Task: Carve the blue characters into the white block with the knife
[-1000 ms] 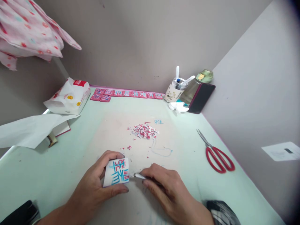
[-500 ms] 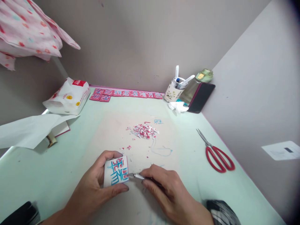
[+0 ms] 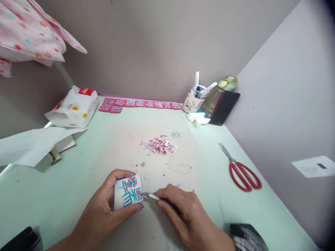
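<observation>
A small white square card [image 3: 120,195] with blue strokes and red cut areas is gripped at its edges by the thumb and fingers of my left hand [image 3: 104,205]. My right hand [image 3: 183,212] pinches a metal craft knife [image 3: 151,196], its blade tip at the card's right edge, over the red part. Just beyond my hands lies a heap of red and white paper scraps [image 3: 161,145], with a few loose bits nearer the card.
Red-handled scissors [image 3: 242,172] lie at right. Along the back stand a row of red character tiles [image 3: 141,104], a pen jar [image 3: 193,101], a bottle, a dark tablet [image 3: 225,108] and crumpled tissue [image 3: 199,118]. A white package [image 3: 74,108] and paper sheet [image 3: 34,143] are at left.
Both hands, the card and the knife have shifted very slightly left in view. The knife tip now reaches a little over the card's right edge.
</observation>
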`<state>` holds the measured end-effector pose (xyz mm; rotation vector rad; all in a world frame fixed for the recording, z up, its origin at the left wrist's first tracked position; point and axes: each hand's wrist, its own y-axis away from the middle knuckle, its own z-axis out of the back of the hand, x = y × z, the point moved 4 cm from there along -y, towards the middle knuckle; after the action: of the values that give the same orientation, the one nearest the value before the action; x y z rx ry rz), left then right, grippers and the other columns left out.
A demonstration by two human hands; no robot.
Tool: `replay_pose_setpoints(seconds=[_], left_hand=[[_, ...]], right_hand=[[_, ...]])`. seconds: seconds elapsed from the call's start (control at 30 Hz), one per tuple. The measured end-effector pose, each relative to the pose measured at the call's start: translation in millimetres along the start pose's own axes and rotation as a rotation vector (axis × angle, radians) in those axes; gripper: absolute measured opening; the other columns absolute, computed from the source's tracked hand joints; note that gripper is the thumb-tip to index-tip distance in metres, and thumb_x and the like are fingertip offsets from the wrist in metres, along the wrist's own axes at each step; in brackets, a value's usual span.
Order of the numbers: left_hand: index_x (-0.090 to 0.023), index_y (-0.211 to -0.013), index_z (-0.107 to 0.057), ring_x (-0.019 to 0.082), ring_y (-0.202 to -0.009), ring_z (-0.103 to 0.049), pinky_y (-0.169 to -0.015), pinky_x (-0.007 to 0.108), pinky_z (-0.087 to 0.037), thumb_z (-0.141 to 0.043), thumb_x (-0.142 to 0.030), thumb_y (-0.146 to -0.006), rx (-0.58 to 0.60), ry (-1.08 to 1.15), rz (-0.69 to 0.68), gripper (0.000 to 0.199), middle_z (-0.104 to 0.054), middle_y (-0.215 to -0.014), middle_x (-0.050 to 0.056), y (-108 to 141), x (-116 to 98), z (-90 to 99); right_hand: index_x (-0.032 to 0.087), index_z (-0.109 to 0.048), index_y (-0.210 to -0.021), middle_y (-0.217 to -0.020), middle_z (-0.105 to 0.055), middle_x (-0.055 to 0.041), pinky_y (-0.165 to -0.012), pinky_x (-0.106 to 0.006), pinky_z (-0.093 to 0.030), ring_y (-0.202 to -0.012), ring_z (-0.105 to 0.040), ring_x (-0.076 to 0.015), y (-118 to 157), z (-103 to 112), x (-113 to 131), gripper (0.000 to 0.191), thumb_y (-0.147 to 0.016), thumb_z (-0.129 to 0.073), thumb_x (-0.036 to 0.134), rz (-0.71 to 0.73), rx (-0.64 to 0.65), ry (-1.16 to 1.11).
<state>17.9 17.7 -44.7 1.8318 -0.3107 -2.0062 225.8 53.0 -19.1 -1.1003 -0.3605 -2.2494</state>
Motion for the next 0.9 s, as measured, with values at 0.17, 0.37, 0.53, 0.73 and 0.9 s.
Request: replay_pose_setpoints(seconds=[0.17, 0.37, 0.53, 0.73, 0.9], left_hand=[[-0.027, -0.114, -0.054, 0.022, -0.075, -0.069, -0.069, 0.029, -0.055, -0.083, -0.046, -0.068, -0.028, -0.048, -0.012, 0.057, -0.072, -0.081, -0.004, -0.1, -0.5, 1.0], [-0.027, -0.115, -0.055, 0.023, -0.077, -0.068, -0.071, 0.031, -0.054, -0.082, -0.047, -0.070, -0.046, -0.063, -0.001, 0.056, -0.072, -0.086, -0.003, 1.5, -2.1, -0.3], [-0.027, -0.112, -0.057, 0.024, -0.083, -0.068, -0.073, 0.031, -0.053, -0.083, -0.046, -0.069, -0.055, -0.062, -0.018, 0.054, -0.072, -0.089, -0.002, 1.7, -2.4, -1.6], [-0.027, -0.114, -0.056, 0.023, -0.079, -0.068, -0.073, 0.031, -0.053, -0.083, -0.047, -0.069, -0.014, -0.076, -0.010, 0.057, -0.072, -0.089, -0.002, -1.4, 3.1, -1.0], [-0.026, -0.113, -0.055, 0.022, -0.078, -0.067, -0.073, 0.030, -0.052, -0.083, -0.045, -0.069, -0.018, -0.048, 0.008, 0.055, -0.071, -0.086, -0.003, 2.2, -2.0, -3.3]], right_hand=[[0.021, -0.068, -0.109, -0.090, -0.074, -0.0028, -0.070, -0.026, -0.051, -0.077, -0.070, -0.0162, -0.8, -1.7, 1.8, 0.022, -0.109, -0.047, 0.026, 0.036, -0.021, 0.017], [0.020, -0.067, -0.110, -0.091, -0.075, -0.0045, -0.069, -0.028, -0.051, -0.078, -0.071, -0.0174, -0.9, -3.8, 3.6, 0.024, -0.110, -0.044, 0.026, 0.071, -0.038, 0.030], [0.019, -0.067, -0.109, -0.089, -0.073, -0.0046, -0.067, -0.027, -0.051, -0.076, -0.069, -0.0169, -0.3, -5.2, 5.0, 0.025, -0.110, -0.043, 0.024, 0.103, -0.051, 0.054], [0.018, -0.068, -0.107, -0.088, -0.072, -0.0045, -0.067, -0.027, -0.050, -0.076, -0.068, -0.0165, -1.0, -4.9, 4.1, 0.024, -0.110, -0.045, 0.024, 0.095, -0.053, 0.039], [0.018, -0.068, -0.107, -0.087, -0.072, -0.0044, -0.066, -0.027, -0.049, -0.075, -0.067, -0.0163, -1.3, -5.1, 4.3, 0.025, -0.110, -0.044, 0.024, 0.101, -0.056, 0.041]])
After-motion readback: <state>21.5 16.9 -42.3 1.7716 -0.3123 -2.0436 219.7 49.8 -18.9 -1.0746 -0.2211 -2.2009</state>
